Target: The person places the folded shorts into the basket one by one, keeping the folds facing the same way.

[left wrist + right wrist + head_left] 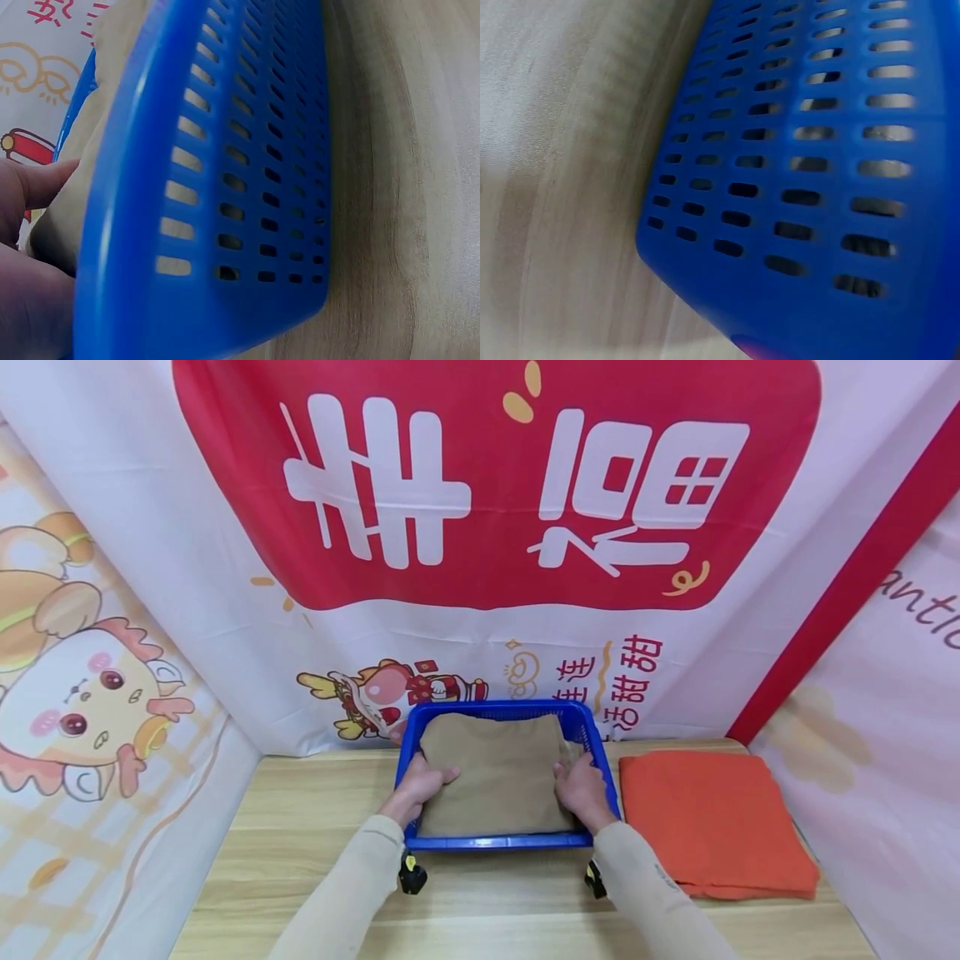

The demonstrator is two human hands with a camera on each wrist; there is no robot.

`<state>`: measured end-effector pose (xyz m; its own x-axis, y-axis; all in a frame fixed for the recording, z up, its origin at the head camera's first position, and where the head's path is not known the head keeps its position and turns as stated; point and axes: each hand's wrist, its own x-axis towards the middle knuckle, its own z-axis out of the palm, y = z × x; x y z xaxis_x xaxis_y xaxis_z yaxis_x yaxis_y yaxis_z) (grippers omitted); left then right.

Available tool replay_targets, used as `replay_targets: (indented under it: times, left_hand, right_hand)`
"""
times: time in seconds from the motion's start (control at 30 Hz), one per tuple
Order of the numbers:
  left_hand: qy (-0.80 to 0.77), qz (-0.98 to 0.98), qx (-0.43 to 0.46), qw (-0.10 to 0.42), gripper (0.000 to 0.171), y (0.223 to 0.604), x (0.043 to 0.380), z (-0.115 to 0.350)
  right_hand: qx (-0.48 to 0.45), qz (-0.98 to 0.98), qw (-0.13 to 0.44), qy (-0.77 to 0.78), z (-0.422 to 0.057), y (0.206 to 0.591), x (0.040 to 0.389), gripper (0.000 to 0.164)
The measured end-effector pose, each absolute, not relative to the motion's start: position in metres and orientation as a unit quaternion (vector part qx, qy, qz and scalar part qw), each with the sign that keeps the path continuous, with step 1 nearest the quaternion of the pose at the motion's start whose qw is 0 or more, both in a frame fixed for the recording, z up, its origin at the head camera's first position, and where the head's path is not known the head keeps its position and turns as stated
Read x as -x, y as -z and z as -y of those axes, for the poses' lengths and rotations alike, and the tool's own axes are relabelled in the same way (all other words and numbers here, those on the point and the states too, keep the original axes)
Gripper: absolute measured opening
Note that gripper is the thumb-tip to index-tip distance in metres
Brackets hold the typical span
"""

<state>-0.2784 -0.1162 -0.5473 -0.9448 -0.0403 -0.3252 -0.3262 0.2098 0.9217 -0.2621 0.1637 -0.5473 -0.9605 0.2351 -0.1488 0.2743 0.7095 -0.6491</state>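
A folded tan cloth (495,777), perhaps a garment, lies inside a blue plastic basket (502,842) with slotted walls. My left hand (422,783) grips the cloth's left edge, thumb on top and the other fingers mostly hidden below. In the left wrist view, that hand (30,300) reaches inside the basket wall (247,150) and pinches the cloth (82,165). On the opposite side, my right hand (583,787) holds the cloth's right edge, where its layers show. The right wrist view has only the basket's outer wall (780,172) in front of the hand.
A folded orange cloth (712,822) lies on the wooden table (300,827), just right of the basket. Printed fabric hangs (487,627) close behind the basket, and more hangs along both sides.
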Motion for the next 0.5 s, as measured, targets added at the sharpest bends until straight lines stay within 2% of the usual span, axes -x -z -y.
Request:
replay_targets:
  times: [0.2, 0.4, 0.5]
  left_hand:
    - [-0.571, -0.805, 0.114, 0.111, 0.081, 0.5531, 0.2766, 0.1136]
    - [-0.529, -0.835, 0.107, 0.111, 0.094, 0.5491, 0.2723, 0.1121]
    - [-0.494, -0.860, 0.095, 0.090, 0.094, 0.5464, 0.2698, 0.1102]
  right_hand:
    - [-0.133, -0.928, 0.009, 0.348, -0.1604, 0.5538, 0.2609, 0.067]
    - [-0.124, -0.928, 0.022, 0.352, -0.1620, 0.5489, 0.2606, 0.071]
    - [-0.122, -0.925, 0.032, 0.358, -0.1642, 0.5446, 0.2597, 0.074]
